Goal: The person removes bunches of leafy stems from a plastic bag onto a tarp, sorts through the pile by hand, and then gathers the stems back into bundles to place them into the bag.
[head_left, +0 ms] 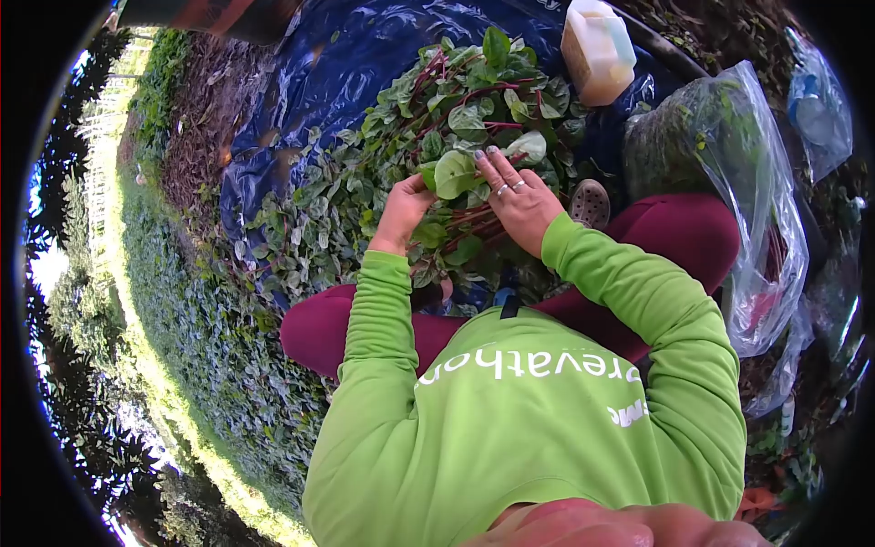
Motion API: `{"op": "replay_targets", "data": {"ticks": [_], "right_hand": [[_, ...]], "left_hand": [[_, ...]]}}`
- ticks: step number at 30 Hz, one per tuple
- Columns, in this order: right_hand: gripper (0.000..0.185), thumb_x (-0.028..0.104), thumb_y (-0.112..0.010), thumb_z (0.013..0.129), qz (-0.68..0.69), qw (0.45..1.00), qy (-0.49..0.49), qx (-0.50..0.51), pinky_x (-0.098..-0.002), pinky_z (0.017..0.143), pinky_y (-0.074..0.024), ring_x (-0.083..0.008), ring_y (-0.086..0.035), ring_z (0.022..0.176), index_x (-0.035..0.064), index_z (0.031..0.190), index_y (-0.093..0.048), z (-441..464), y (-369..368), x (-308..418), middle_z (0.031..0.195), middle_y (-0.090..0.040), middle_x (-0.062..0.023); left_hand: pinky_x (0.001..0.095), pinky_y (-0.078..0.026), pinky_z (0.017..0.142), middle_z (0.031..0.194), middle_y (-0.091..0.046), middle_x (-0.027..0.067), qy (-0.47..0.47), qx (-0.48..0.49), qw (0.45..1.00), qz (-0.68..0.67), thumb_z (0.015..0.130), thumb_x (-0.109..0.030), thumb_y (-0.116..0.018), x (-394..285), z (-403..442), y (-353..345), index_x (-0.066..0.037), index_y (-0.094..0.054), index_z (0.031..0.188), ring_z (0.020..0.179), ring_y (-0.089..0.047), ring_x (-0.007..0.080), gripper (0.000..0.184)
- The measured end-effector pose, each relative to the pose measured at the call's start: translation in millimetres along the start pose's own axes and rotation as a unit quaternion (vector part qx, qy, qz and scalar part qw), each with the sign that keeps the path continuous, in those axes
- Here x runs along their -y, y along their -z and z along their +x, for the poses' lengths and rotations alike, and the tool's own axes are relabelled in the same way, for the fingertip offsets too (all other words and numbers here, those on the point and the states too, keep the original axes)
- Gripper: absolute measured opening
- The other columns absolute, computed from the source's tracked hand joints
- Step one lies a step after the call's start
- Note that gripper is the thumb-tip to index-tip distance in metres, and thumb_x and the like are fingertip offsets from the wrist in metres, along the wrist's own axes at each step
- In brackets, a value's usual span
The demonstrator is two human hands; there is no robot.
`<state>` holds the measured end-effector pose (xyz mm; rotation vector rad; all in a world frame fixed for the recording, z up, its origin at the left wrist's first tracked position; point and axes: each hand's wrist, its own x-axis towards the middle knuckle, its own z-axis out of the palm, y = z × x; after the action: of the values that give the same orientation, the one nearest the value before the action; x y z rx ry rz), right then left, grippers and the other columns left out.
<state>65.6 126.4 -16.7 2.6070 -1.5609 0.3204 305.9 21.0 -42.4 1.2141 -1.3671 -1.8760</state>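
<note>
1. Found leafy greens (483,87) heaped on blue tarp (273,87), from the middle out toward its left and near edges.
2. Observed left hand (404,211) narrowed, apparently pinching a broad leaf (453,175) at its left edge.
3. Observed right hand (526,202) nearly flat, with fingers (508,171) close together, over reddish stems (472,217); cannot tell whether gripping.
4. Judged light and soft; expect easy tearing and bruising of leaf blades.
5. Take hold gently by the likely firmer stems, in small bunches.
</note>
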Motion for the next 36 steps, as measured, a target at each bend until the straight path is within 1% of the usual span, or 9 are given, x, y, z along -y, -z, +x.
{"op": "replay_targets", "data": {"ticks": [6, 10, 14, 16, 19, 20, 22, 32, 36], "right_hand": [[0.031, 0.013, -0.055, 0.085, 0.077, 0.995, -0.038, 0.048, -0.0414, 0.101, -0.0422, -0.0267, -0.055, 0.116, 0.0007, 0.111, -0.067, 4.4, -0.4, -1.0, 0.119, -0.061, -0.0126], [0.032, 0.014, -0.056, 0.085, 0.031, 0.997, -0.011, 0.064, -0.0398, 0.099, -0.0421, -0.0247, -0.055, 0.115, 0.0031, 0.114, -0.066, 1.7, 0.2, 8.0, 0.114, -0.059, -0.0088], [0.031, 0.014, -0.057, 0.085, 0.035, 0.998, 0.011, 0.058, -0.0387, 0.098, -0.0427, -0.0239, -0.054, 0.116, 0.0030, 0.112, -0.066, -3.7, -0.1, 11.1, 0.115, -0.059, -0.0087], [0.031, 0.014, -0.057, 0.084, 0.045, 0.997, 0.024, 0.050, -0.0388, 0.099, -0.0428, -0.0236, -0.053, 0.116, 0.0026, 0.111, -0.066, -2.8, -1.9, 9.0, 0.115, -0.059, -0.0084], [0.031, 0.015, -0.057, 0.083, 0.061, 0.996, 0.057, 0.033, -0.0375, 0.100, -0.0429, -0.0233, -0.053, 0.116, 0.0021, 0.110, -0.066, -2.4, -8.1, 11.5, 0.114, -0.059, -0.0077], [0.031, 0.015, -0.057, 0.083, 0.051, 0.996, 0.070, 0.006, -0.0374, 0.101, -0.0429, -0.0232, -0.053, 0.116, 0.0020, 0.110, -0.066, -2.5, -11.5, 11.9, 0.114, -0.059, -0.0075], [0.032, 0.015, -0.057, 0.082, 0.037, 0.996, 0.082, -0.019, -0.0373, 0.102, -0.0429, -0.0231, -0.053, 0.116, 0.0018, 0.109, -0.066, -4.7, -15.6, 11.2, 0.115, -0.059, -0.0073], [0.030, 0.015, -0.057, 0.083, 0.070, 0.993, 0.076, 0.053, -0.0390, 0.103, -0.0427, -0.0228, -0.055, 0.113, 0.0042, 0.109, -0.068, -6.1, -17.6, 12.0, 0.113, -0.061, -0.0064], [0.027, 0.015, -0.056, 0.085, 0.058, 0.994, 0.063, 0.073, -0.0373, 0.100, -0.0425, -0.0218, -0.055, 0.111, 0.0048, 0.107, -0.068, -8.5, -9.9, 15.9, 0.110, -0.061, -0.0064]], "left_hand": [[0.0273, -0.052, 0.088, 0.111, -0.072, 0.0023, 0.028, 0.022, 0.997, -0.068, 0.093, -0.008, -0.073, 20.8, -11.8, 1.8, 0.001, -0.068, 0.123, 0.093, -0.066, 0.0102, 0.032], [0.0257, -0.050, 0.083, 0.107, -0.072, 0.0015, -0.059, -0.126, 0.987, -0.081, 0.093, -0.013, -0.074, 43.0, -9.2, -2.8, -0.001, -0.069, 0.116, 0.092, -0.065, 0.0093, 0.026], [0.0272, -0.044, 0.080, 0.096, -0.068, 0.0034, -0.005, -0.451, 0.886, -0.107, 0.100, -0.030, -0.065, 56.9, -11.9, 41.4, -0.002, -0.064, 0.109, 0.089, -0.059, 0.0120, 0.030], [0.0315, -0.045, 0.084, 0.101, -0.066, 0.0060, -0.002, -0.417, 0.909, -0.019, 0.100, -0.031, -0.063, 37.0, -13.0, 35.5, 0.003, -0.066, 0.104, 0.094, -0.059, 0.0171, 0.035], [0.0314, -0.048, 0.084, 0.106, -0.067, 0.0064, -0.018, -0.040, 0.982, 0.184, 0.097, -0.027, -0.062, 46.8, -13.0, 15.9, 0.004, -0.073, 0.101, 0.096, -0.061, 0.0190, 0.033], [0.0290, -0.052, 0.082, 0.106, -0.070, 0.0079, 0.130, 0.128, 0.969, -0.164, 0.098, -0.022, -0.060, 52.8, -4.3, 22.3, 0.001, -0.072, 0.111, 0.092, -0.066, 0.0194, 0.029], [0.0275, -0.055, 0.082, 0.103, -0.072, 0.0073, 0.200, 0.021, 0.951, -0.235, 0.099, -0.016, -0.057, 32.6, -21.7, -13.9, -0.002, -0.072, 0.110, 0.088, -0.069, 0.0184, 0.023], [0.0302, -0.055, 0.079, 0.099, -0.072, 0.0080, 0.115, 0.001, 0.944, -0.310, 0.100, -0.016, -0.060, 66.7, -14.5, -21.7, -0.002, -0.069, 0.105, 0.088, -0.069, 0.0164, 0.018], [0.0314, -0.043, 0.083, 0.097, -0.067, 0.0021, 0.013, -0.428, 0.887, -0.173, 0.097, -0.026, -0.067, 68.4, -11.8, 1.3, -0.005, -0.067, 0.107, 0.092, -0.055, 0.0106, 0.023]]}}
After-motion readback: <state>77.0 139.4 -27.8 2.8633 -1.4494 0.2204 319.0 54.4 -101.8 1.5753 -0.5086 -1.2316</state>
